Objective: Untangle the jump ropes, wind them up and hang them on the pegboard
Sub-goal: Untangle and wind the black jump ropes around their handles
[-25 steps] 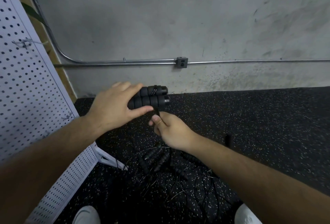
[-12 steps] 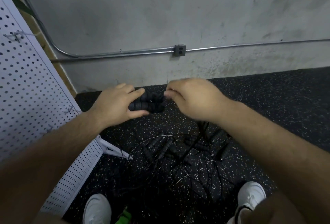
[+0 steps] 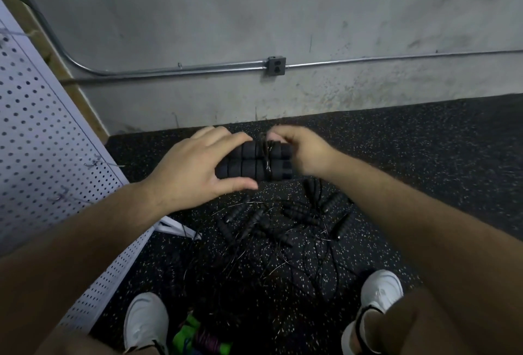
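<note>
1. Your left hand grips a pair of black foam handles from the left. Its fingers curl over the top and the thumb is stretched out beneath them.
2. Your right hand closes over the right end of the same handles, fingers curled over their far side. The fingertips sit right at the cord. You cannot tell whether they pinch the cord itself.
3. The two handles lie side by side, level, one nearer you and one farther. They are held in the air above the floor.
4. The thin black cord is wrapped round both handles in a narrow band near their right end, just beside your right hand.
5. Below your hands, a tangle of more black ropes and handles lies on the floor, well apart from the pair you hold.
6. The floor is black rubber with pale speckles.
7. Your white shoes stand on either side of the tangle's near edge. Something green and purple shows between them at the bottom edge, too cut off to identify.
8. The white pegboard stands to your left, slanting across the view. Small wire hooks stick out of it.
9. Ahead is a grey wall. A metal conduit runs along it through an outlet box.
</note>
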